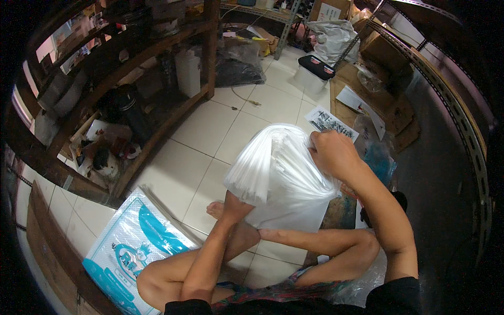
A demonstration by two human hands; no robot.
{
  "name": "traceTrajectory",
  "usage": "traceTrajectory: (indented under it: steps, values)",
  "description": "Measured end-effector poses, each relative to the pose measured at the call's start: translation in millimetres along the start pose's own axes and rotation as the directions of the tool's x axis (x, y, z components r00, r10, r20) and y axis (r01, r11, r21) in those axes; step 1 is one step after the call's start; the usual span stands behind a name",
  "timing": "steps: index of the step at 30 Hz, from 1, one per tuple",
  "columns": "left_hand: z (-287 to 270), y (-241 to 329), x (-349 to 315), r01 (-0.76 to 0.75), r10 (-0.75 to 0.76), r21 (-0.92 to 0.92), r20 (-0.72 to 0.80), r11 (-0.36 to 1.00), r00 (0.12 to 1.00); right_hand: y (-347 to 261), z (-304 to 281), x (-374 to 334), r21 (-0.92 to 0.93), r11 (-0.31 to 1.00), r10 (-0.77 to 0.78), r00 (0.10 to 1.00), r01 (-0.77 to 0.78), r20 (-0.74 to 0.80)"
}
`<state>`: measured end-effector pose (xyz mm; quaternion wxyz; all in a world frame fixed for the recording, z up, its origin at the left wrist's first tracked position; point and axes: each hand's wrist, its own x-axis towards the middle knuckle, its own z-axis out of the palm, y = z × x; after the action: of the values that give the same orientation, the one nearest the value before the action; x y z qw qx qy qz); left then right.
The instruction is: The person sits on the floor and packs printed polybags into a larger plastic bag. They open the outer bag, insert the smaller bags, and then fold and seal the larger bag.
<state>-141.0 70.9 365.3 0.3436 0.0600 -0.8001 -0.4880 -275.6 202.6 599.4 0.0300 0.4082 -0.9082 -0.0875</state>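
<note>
A bundle of translucent white plastic bags (286,173) is held up in front of me, folded over at the top and bunched into many thin layers on its left side. My right hand (333,152) is closed on its upper right edge, the fingers curled into the plastic. At the lower left of the bundle, my left hand (240,206) grips it from below; the layers cover most of those fingers. Beneath the bundle are my crossed bare legs.
A blue and white printed plastic pack (139,252) lies by my left knee. Wooden shelving (157,68) stands left, metal racking (451,79) right. Ahead on the tiled floor are a white tub with a black lid (315,73), a printed sheet (328,123), cardboard and a cable (247,100).
</note>
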Motion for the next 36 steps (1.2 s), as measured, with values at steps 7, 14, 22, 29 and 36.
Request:
traceTrajectory:
  steps: [7,14,22,29,36]
  values:
    - [-4.4,4.8,-2.2,0.157,-0.160,-0.218,0.001,0.963,0.987,0.8,5.8,24.2,0.072,0.997,-0.045,0.986,0.033,0.161]
    - [-4.0,-3.8,-6.1,0.224,-0.216,-0.155,0.066,0.962,0.974,12.6,21.5,39.2,0.364,0.931,-0.074,0.986,0.015,0.149]
    - [-11.8,-8.7,-5.2,0.343,-0.309,-0.240,0.169,0.908,0.936,23.7,21.4,37.0,0.449,0.881,-0.251,0.951,0.146,0.182]
    - [-7.0,-18.6,-4.0,-0.060,0.061,0.007,-0.024,0.998,0.998,1.1,4.3,68.7,0.412,0.873,-0.404,0.858,0.259,0.316]
    - [-2.3,2.3,2.3,0.136,-0.136,-0.160,0.012,0.978,0.991,16.6,20.7,61.5,0.418,0.903,-0.211,0.950,0.098,0.232]
